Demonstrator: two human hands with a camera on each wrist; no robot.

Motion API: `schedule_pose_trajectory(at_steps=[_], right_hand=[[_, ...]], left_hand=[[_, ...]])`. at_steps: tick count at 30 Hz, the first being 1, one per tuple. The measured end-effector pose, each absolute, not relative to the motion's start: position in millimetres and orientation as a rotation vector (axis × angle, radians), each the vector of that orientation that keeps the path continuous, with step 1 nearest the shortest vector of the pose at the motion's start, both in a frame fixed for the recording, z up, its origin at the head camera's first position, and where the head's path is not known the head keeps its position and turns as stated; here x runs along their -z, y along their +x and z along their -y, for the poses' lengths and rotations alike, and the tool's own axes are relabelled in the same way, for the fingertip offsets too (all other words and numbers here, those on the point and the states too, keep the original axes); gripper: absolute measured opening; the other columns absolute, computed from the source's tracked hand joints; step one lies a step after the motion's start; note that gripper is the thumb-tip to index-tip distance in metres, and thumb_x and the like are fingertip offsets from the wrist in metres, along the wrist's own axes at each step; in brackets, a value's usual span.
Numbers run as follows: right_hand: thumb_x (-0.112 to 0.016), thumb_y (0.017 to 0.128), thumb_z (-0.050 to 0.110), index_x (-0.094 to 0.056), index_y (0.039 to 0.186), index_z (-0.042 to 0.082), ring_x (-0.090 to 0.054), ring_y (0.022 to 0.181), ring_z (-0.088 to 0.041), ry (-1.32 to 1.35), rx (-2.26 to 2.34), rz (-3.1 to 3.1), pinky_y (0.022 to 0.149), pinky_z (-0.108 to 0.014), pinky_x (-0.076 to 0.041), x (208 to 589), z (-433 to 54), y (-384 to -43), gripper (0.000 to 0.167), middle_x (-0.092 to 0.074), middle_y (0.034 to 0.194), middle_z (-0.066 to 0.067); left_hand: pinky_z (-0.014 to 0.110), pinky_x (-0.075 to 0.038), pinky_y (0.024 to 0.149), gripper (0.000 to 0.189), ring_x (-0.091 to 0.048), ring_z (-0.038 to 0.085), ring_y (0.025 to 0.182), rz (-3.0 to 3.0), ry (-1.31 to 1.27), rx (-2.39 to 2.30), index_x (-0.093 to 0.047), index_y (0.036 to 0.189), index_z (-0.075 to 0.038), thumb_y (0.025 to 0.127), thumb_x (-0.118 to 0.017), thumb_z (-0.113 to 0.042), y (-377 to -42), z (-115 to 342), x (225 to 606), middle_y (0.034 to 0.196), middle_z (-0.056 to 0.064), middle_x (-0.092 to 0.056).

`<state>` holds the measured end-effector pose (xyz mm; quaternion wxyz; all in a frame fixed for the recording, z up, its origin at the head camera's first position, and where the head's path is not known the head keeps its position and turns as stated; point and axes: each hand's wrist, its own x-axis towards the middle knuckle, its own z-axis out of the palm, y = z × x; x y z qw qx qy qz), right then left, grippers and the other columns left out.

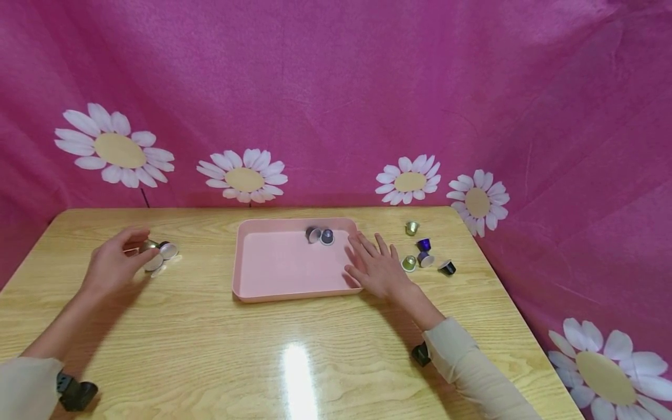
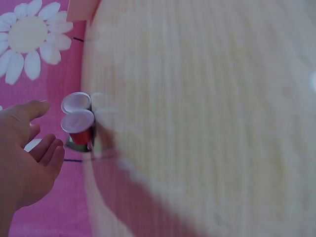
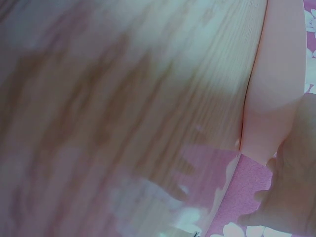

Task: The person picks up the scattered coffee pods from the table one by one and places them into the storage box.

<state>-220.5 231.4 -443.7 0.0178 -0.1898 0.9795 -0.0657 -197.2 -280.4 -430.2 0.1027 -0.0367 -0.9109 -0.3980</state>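
Right arm [image 1: 475,373] outstretched, grip [image 1: 382,273] (splayed) at tray [image 1: 283,262].

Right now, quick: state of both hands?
Left hand: open, fingers loosely curved by the left capsules, no grip visible.
Right hand: open, fingers spread at the tray's right edge, holding nothing.
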Motion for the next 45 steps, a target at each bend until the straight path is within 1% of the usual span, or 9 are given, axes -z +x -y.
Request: schedule_pose_trajectory(at_steps=[2, 4, 9, 13, 15, 20, 23, 30, 45], right_hand=[[-0.038, 0.102, 0.057, -0.019, 0.161, 0.020, -0.010, 0.148, -0.044, -0.587, 0.193, -3.042, 0.111, -0.069, -0.014, 443.6, -231.5, -220.8, 0.072, -0.016, 0.166, -0.005], [-0.038, 0.102, 0.057, -0.019, 0.161, 0.020, -0.010, 0.148, -0.044, -0.589, 0.197, -3.043, 0.111, -0.069, -0.014, 443.6, -231.8, -220.9, 0.073, -0.016, 0.166, -0.005], [-0.040, 0.101, 0.057, -0.019, 0.161, 0.020, -0.010, 0.148, -0.044, -0.587, 0.212, -3.044, 0.111, -0.070, -0.014, 443.3, -232.3, -220.6, 0.073, -0.016, 0.166, -0.005], [-0.041, 0.101, 0.056, -0.020, 0.161, 0.020, -0.011, 0.148, -0.044, -0.590, 0.213, -3.044, 0.110, -0.070, -0.015, 442.7, -231.7, -220.3, 0.073, -0.016, 0.166, -0.005], [-0.040, 0.101, 0.057, -0.019, 0.161, 0.020, -0.010, 0.148, -0.044, -0.588, 0.213, -3.041, 0.111, -0.070, -0.014, 443.0, -231.7, -220.6, 0.073, -0.016, 0.166, -0.004], [-0.039, 0.101, 0.057, -0.018, 0.161, 0.021, -0.010, 0.148, -0.044, -0.584, 0.208, -3.042, 0.111, -0.070, -0.014, 444.4, -232.1, -221.1, 0.073, -0.015, 0.166, -0.004], [-0.038, 0.101, 0.058, -0.018, 0.161, 0.021, -0.011, 0.148, -0.045, -0.583, 0.191, -3.047, 0.111, -0.069, -0.014, 444.5, -231.7, -221.6, 0.073, -0.015, 0.166, -0.004], [-0.039, 0.102, 0.057, -0.019, 0.161, 0.019, -0.011, 0.148, -0.045, -0.586, 0.192, -3.050, 0.110, -0.070, -0.015, 445.0, -231.6, -221.2, 0.074, -0.016, 0.166, -0.005], [-0.040, 0.101, 0.057, -0.020, 0.161, 0.020, -0.013, 0.148, -0.045, -0.594, 0.195, -3.060, 0.110, -0.070, -0.016, 443.8, -231.1, -220.2, 0.073, -0.017, 0.165, -0.005]], left_hand=[[0.002, -0.038, 0.072, 0.045, -0.058, -0.005, 0.089, 2.678, -0.103, 1.164, -0.057, 0.128, 0.009, 0.094, -0.071, -0.016, -194.9, 284.3, 433.4, 0.116, 0.032, -0.064], [0.004, -0.039, 0.071, 0.044, -0.050, -0.014, 0.085, 2.681, -0.095, 1.143, -0.058, 0.126, 0.009, 0.093, -0.072, -0.016, -193.2, 286.4, 436.0, 0.113, 0.031, -0.065], [0.005, -0.040, 0.069, 0.044, -0.064, 0.014, 0.090, 2.719, -0.093, 1.089, -0.060, 0.125, 0.009, 0.094, -0.072, -0.019, -192.7, 287.3, 440.8, 0.110, 0.030, -0.067], [0.009, -0.041, 0.069, 0.039, -0.059, -0.001, 0.084, 2.718, -0.110, 1.050, -0.064, 0.120, 0.009, 0.093, -0.072, -0.017, -192.6, 288.2, 443.5, 0.106, 0.028, -0.068], [0.014, -0.041, 0.069, 0.036, -0.060, 0.001, 0.083, 2.731, -0.115, 1.017, -0.065, 0.118, 0.008, 0.093, -0.072, -0.017, -192.4, 288.6, 444.2, 0.104, 0.028, -0.069], [0.019, -0.042, 0.066, 0.035, -0.065, 0.039, 0.092, 2.771, -0.118, 0.967, -0.066, 0.116, 0.010, 0.094, -0.071, -0.017, -192.8, 289.1, 446.3, 0.103, 0.028, -0.068], [0.021, -0.043, 0.066, 0.035, -0.065, 0.039, 0.092, 2.780, -0.114, 0.966, -0.066, 0.116, 0.009, 0.093, -0.071, -0.017, -192.4, 289.7, 448.3, 0.104, 0.029, -0.068], [0.046, -0.046, 0.076, 0.035, -0.063, 0.044, 0.095, 2.797, -0.101, 0.965, -0.065, 0.117, 0.008, 0.094, -0.070, -0.018, -191.9, 290.1, 452.5, 0.108, 0.032, -0.066], [0.038, -0.044, 0.073, 0.032, -0.064, 0.041, 0.092, 2.785, -0.085, 0.947, -0.067, 0.114, 0.006, 0.092, -0.073, -0.017, -187.3, 288.7, 452.1, 0.104, 0.028, -0.069]])
